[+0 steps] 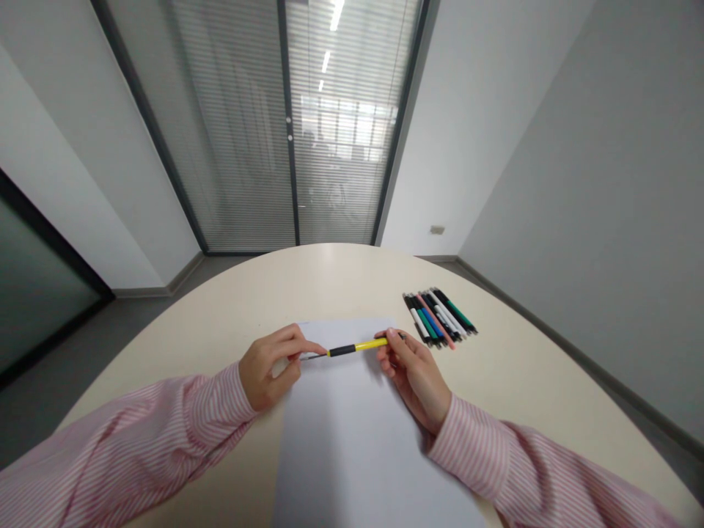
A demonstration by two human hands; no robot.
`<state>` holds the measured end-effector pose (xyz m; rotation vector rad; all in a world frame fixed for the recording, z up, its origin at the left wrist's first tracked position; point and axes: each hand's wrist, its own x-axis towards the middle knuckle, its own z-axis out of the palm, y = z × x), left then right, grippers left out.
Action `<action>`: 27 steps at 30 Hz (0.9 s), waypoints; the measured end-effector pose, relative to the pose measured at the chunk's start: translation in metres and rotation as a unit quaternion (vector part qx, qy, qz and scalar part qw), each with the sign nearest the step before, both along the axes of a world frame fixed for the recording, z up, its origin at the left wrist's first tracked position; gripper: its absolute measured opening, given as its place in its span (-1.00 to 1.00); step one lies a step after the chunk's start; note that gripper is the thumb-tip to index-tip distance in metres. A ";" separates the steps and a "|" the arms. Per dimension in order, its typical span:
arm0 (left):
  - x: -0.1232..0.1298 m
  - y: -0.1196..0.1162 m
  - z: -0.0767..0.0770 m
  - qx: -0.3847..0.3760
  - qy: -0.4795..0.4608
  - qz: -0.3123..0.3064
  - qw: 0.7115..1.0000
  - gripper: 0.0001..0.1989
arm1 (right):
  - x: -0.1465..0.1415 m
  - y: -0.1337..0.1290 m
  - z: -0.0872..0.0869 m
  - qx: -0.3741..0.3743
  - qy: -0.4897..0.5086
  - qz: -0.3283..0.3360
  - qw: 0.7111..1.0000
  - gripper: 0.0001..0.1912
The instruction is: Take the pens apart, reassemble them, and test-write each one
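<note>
A yellow pen point(368, 345) with a black grip lies almost level between my hands, above a white sheet of paper point(352, 440). My right hand point(415, 374) pinches its yellow end between thumb and fingers. At the other end, a thin dark refill point(314, 357) sticks out of the tip, and my left hand point(275, 365) is closed on it, with the forefinger reaching to the pen's tip. Beyond my right hand, several pens point(437, 317) in white, green, blue, pink and black lie side by side on the table.
The round cream table point(220, 308) carries the paper and the pens. Past its far edge stand a glass partition with blinds point(242, 147) and white walls. A socket point(437, 229) is low on the wall at the back right.
</note>
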<state>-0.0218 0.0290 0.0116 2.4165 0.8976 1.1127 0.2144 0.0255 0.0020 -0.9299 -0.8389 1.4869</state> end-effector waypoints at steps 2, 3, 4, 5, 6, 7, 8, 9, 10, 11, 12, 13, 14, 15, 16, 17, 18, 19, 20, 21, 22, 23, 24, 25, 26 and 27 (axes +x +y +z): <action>-0.001 0.000 0.001 0.005 0.002 -0.006 1.000 -0.65 | 0.000 0.000 0.000 0.000 0.005 -0.001 1.000 -0.68; -0.002 0.000 0.001 0.011 0.000 -0.002 1.000 -0.65 | 0.000 0.000 0.001 0.000 0.008 -0.002 1.000 -0.68; -0.003 0.000 0.001 0.018 -0.006 0.007 1.000 -0.65 | 0.000 0.000 0.001 -0.001 0.013 -0.003 1.000 -0.67; -0.004 0.001 0.001 0.027 -0.019 0.020 0.999 -0.67 | 0.000 0.000 0.001 -0.003 0.018 -0.005 1.000 -0.67; -0.006 0.001 0.001 0.035 -0.038 0.037 0.998 -0.70 | 0.001 0.000 0.000 -0.005 0.025 -0.008 1.000 -0.68; -0.007 0.001 0.001 0.040 -0.062 0.056 0.996 -0.74 | 0.001 0.000 0.000 -0.007 0.032 -0.011 0.999 -0.68; -0.008 0.002 0.001 0.041 -0.085 0.074 0.993 -0.79 | 0.001 0.000 0.000 -0.012 0.040 -0.013 0.999 -0.69; -0.009 0.002 0.001 0.039 -0.101 0.088 0.990 -0.83 | 0.002 0.001 0.000 -0.017 0.047 -0.015 0.999 -0.69; -0.009 0.002 0.001 0.036 -0.109 0.097 0.989 -0.86 | 0.002 0.001 -0.001 -0.022 0.054 -0.015 0.998 -0.70; -0.008 0.002 0.001 0.035 -0.108 0.101 0.988 -0.88 | 0.002 0.001 -0.001 -0.027 0.058 -0.015 0.998 -0.70; -0.007 0.002 0.001 0.035 -0.099 0.097 0.990 -0.88 | 0.002 0.001 -0.001 -0.029 0.061 -0.013 0.998 -0.71; -0.005 0.002 0.000 0.037 -0.087 0.088 0.992 -0.87 | 0.002 0.001 -0.001 -0.031 0.062 -0.011 0.998 -0.71; -0.004 0.001 0.000 0.037 -0.074 0.075 0.994 -0.85 | 0.002 0.001 -0.001 -0.031 0.061 -0.009 0.998 -0.71; -0.002 0.001 -0.001 0.035 -0.062 0.062 0.996 -0.82 | 0.002 0.001 -0.001 -0.029 0.060 -0.007 0.998 -0.71; -0.001 0.001 -0.002 0.030 -0.052 0.049 0.997 -0.79 | 0.002 0.001 -0.001 -0.026 0.059 -0.004 0.998 -0.70; 0.000 0.000 -0.003 0.022 -0.044 0.037 0.998 -0.77 | 0.001 0.001 -0.001 -0.024 0.056 -0.002 0.998 -0.70; 0.000 0.000 -0.004 0.015 -0.035 0.026 0.999 -0.75 | 0.001 0.001 -0.001 -0.021 0.054 0.000 0.998 -0.70; 0.000 0.000 -0.004 0.009 -0.028 0.017 0.999 -0.73 | 0.001 0.002 -0.001 -0.018 0.052 0.001 0.998 -0.71; 0.000 0.000 -0.005 0.004 -0.022 0.009 1.000 -0.71 | 0.001 0.002 -0.001 -0.016 0.051 0.001 0.999 -0.71; -0.001 0.000 -0.005 0.001 -0.015 0.002 1.000 -0.70 | 0.001 0.002 -0.001 -0.016 0.051 0.001 0.999 -0.71; -0.002 0.000 -0.005 0.001 -0.010 -0.005 1.000 -0.68 | 0.001 0.002 -0.001 -0.015 0.053 -0.001 0.998 -0.71; -0.002 0.000 -0.004 0.002 -0.006 -0.012 1.000 -0.68 | 0.001 0.002 -0.001 -0.017 0.055 -0.003 0.998 -0.71; -0.002 -0.001 -0.003 0.006 -0.006 -0.017 1.000 -0.67 | 0.001 0.002 -0.001 -0.019 0.059 -0.005 0.998 -0.72; -0.002 -0.001 -0.002 0.014 -0.011 -0.016 1.000 -0.68 | 0.001 0.002 0.000 -0.024 0.063 -0.007 0.998 -0.72; -0.001 -0.002 0.000 0.025 -0.022 -0.007 0.999 -0.70 | 0.002 0.002 0.000 -0.031 0.067 -0.009 0.997 -0.72; 0.000 -0.003 0.002 0.039 -0.035 0.009 0.999 -0.75 | 0.002 0.002 0.000 -0.039 0.071 -0.011 0.997 -0.72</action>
